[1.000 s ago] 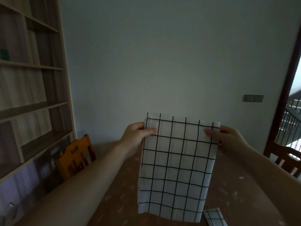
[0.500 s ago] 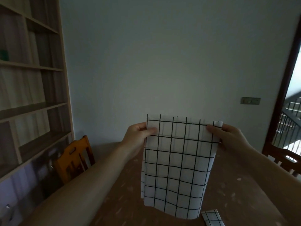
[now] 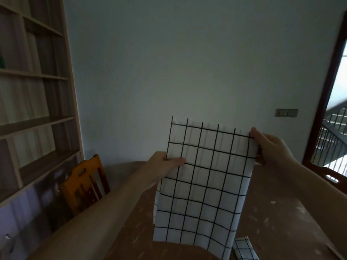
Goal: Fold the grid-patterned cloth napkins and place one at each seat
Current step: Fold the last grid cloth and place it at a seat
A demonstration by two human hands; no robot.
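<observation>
Head-camera view, looking forward over a brown table (image 3: 281, 212) toward a plain pale wall. Both bare hands hold one white napkin with a black grid (image 3: 204, 177) upright in the air above the table. The left hand (image 3: 165, 164) pinches the napkin's left edge partway down, thumb across the front of the cloth. The right hand (image 3: 270, 147) grips the upper right corner, fingers curled round the edge. The cloth hangs as a tall, narrow panel, and a second layer shows along its lower left edge, so it looks already folded at least once; its bottom hangs near the table.

A second grid napkin (image 3: 243, 248), small and apparently folded, lies on the table at the bottom edge, just right of the hanging cloth. Whether it marks a seat cannot be told.

An orange wooden chair (image 3: 84, 181) stands at the table's left side, below tall shelving (image 3: 35, 113). Another chair back (image 3: 330, 175) shows at the right, by an open doorway.

Judged from this, folding is under way: this napkin needs further folds and placing, and no napkin is visible at either chair.
</observation>
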